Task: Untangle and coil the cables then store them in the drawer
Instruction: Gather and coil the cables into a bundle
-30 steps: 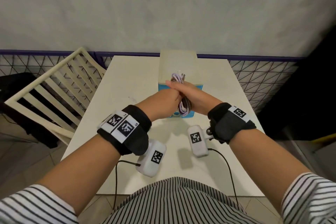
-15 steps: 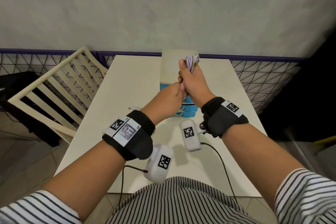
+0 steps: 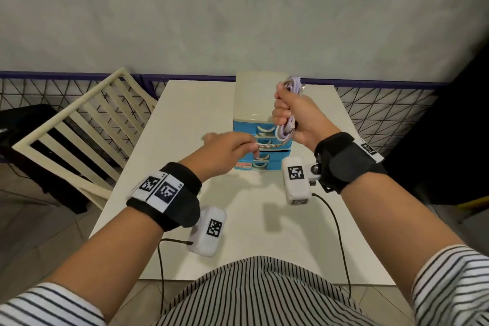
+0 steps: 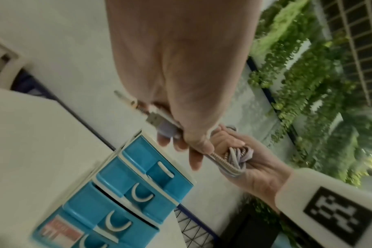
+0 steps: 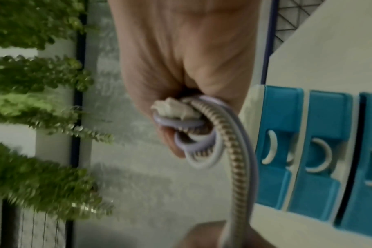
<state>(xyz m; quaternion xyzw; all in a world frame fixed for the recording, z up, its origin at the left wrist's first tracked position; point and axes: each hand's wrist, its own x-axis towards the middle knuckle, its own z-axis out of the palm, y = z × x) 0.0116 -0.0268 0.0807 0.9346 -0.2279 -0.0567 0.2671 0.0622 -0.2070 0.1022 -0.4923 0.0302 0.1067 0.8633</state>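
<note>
1. While my right hand (image 3: 296, 116) squeezes the bunch of cables (image 3: 287, 130) above the drawers (image 3: 260, 140), my left hand (image 3: 227, 151) pinches 1 springy cable end (image 3: 267, 146);
2. both hands are over the table (image 3: 190, 119).

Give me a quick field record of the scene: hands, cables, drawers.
right hand: grips the cable bundle, raised in front of the drawer unit
left hand: pinches a braided cable leading out of the bundle
cable state: partly coiled, one strand pulled out sideways
drawers: blue fronts, none pulled out far
table: white, drawer unit standing on it
</note>
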